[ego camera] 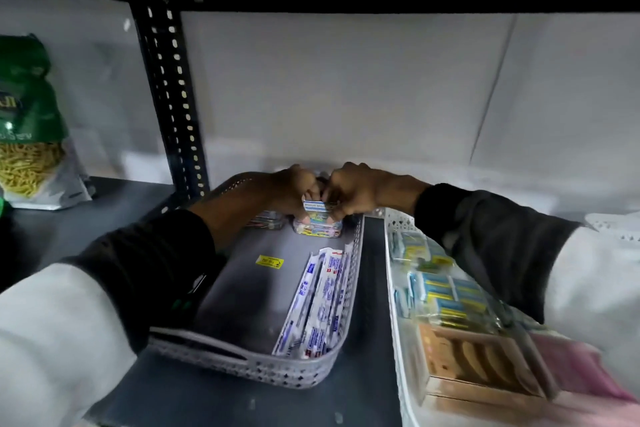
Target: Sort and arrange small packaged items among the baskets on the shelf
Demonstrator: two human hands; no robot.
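Observation:
A grey perforated basket (263, 373) sits on the dark shelf in front of me. At its far end my left hand (294, 189) and my right hand (353, 191) meet, and both pinch a small clear packet with a blue-and-white label (317, 207). A second clear packet of coloured bits (318, 229) lies just below it on the basket floor. Another small packet (265, 220) rests to the left, partly hidden by my left wrist. Long white-and-blue packets (318, 298) lean along the basket's right wall.
A white basket (398, 288) to the right holds several blue-and-yellow packets (446, 291) and a brown box (481, 360). A perforated black shelf post (173, 97) rises at the left. A green bag of pasta (31, 135) stands on the neighbouring shelf. A yellow sticker (269, 261) lies on the grey basket's floor.

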